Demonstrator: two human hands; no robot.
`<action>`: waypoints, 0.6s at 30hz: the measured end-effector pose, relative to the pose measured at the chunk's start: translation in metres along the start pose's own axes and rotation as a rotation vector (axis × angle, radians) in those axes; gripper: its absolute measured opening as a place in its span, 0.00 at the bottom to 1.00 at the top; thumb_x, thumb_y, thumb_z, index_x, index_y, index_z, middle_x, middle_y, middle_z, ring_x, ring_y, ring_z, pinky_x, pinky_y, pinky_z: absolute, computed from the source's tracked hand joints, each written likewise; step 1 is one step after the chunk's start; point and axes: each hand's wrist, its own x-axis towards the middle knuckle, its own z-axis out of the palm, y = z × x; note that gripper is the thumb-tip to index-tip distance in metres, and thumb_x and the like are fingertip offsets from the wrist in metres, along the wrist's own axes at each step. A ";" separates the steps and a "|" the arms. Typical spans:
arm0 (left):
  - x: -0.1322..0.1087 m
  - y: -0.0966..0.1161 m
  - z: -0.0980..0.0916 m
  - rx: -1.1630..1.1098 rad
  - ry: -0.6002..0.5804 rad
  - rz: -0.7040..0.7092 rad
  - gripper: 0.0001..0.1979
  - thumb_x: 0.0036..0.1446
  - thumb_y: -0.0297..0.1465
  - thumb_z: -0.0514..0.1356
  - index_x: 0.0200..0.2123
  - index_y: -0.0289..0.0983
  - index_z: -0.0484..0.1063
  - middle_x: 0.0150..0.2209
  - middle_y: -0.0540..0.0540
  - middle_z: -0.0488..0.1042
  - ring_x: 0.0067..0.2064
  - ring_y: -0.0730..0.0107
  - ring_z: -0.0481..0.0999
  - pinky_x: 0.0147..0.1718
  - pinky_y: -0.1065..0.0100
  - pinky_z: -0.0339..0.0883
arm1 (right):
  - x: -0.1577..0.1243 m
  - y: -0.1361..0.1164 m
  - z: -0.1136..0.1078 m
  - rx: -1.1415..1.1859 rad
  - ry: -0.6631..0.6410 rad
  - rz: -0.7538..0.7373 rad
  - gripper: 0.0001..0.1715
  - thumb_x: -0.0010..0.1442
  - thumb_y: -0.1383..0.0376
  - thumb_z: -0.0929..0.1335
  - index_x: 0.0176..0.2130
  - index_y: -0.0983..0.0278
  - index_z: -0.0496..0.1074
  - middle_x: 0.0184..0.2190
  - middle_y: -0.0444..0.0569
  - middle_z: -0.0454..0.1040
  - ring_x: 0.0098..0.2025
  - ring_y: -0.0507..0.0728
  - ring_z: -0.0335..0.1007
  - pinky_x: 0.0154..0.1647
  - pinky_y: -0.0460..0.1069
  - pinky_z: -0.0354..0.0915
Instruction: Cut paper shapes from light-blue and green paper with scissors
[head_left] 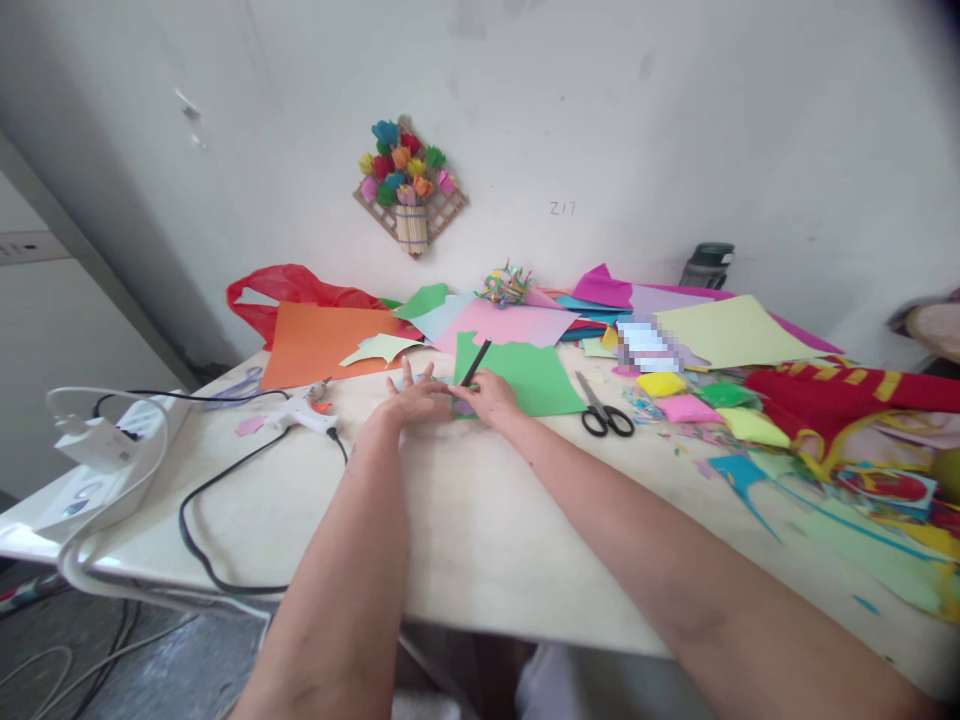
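From my remote seat, I follow two bare hands at work over a cream-coloured bench (487,530): the right hand (493,398) closed around a black pen (477,362), the left hand (417,402) palm down with its fingers spread wide. I cannot tell whether the left fingertips press on anything, since the hands hide the spot where they meet. The risk, as I judge it, lies there: should the green sheet (544,378) be poorly pinned, a push of the pen could slide it and send a line astray. A small purple piece (463,408) at the right hand, its outline too covered to read, could shift just as easily. The scissors (604,413), blades partly apart just beside the sheet's right corner, could catch the paper if the right arm swung outward, while a tug on the black cord (189,530) might drag the glue gun (301,412), lying to the left of the hands. The green sheet itself rests on the bench in front of the wearer, at the near edge of a pink sheet (517,325). It looks flat and bright, straight along its right side, ragged and notched at the far left, its near left part beneath the right hand.
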 end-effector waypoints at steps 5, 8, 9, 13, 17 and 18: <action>0.003 -0.003 0.002 0.014 0.008 0.009 0.31 0.42 0.48 0.57 0.53 0.52 0.63 0.65 0.52 0.35 0.61 0.46 0.17 0.54 0.37 0.27 | 0.000 0.000 0.000 0.013 -0.013 0.006 0.23 0.53 0.48 0.64 0.34 0.62 0.76 0.39 0.49 0.74 0.38 0.55 0.71 0.33 0.45 0.61; 0.004 -0.004 0.003 0.014 0.007 0.009 0.31 0.42 0.47 0.57 0.53 0.52 0.63 0.65 0.52 0.35 0.61 0.46 0.17 0.54 0.37 0.27 | 0.000 -0.001 0.000 0.017 -0.022 0.010 0.23 0.53 0.48 0.64 0.34 0.62 0.76 0.38 0.49 0.75 0.38 0.54 0.71 0.32 0.45 0.61; 0.005 -0.005 0.004 0.011 0.008 0.010 0.31 0.42 0.47 0.57 0.53 0.52 0.63 0.65 0.52 0.35 0.61 0.46 0.17 0.54 0.37 0.27 | 0.000 -0.001 0.000 0.018 -0.025 0.010 0.23 0.53 0.48 0.64 0.34 0.62 0.76 0.38 0.50 0.75 0.37 0.55 0.71 0.32 0.45 0.61; 0.005 -0.006 0.004 0.011 0.012 0.012 0.32 0.42 0.48 0.57 0.54 0.52 0.62 0.65 0.52 0.35 0.61 0.46 0.18 0.54 0.38 0.27 | 0.000 0.000 -0.001 0.023 -0.031 0.001 0.24 0.52 0.47 0.64 0.33 0.63 0.76 0.36 0.50 0.75 0.37 0.54 0.71 0.31 0.44 0.60; 0.006 -0.006 0.005 0.014 0.015 0.011 0.33 0.42 0.48 0.57 0.54 0.52 0.62 0.65 0.53 0.35 0.61 0.47 0.18 0.54 0.38 0.27 | 0.000 0.001 0.000 0.038 -0.033 -0.007 0.23 0.53 0.48 0.64 0.32 0.64 0.75 0.37 0.49 0.75 0.37 0.54 0.70 0.31 0.44 0.60; 0.006 -0.006 0.005 0.011 0.015 0.009 0.33 0.42 0.48 0.57 0.54 0.52 0.61 0.65 0.53 0.35 0.61 0.47 0.18 0.54 0.38 0.26 | 0.000 0.001 0.000 0.041 -0.034 -0.008 0.23 0.53 0.48 0.64 0.32 0.64 0.75 0.37 0.49 0.75 0.37 0.54 0.70 0.31 0.44 0.60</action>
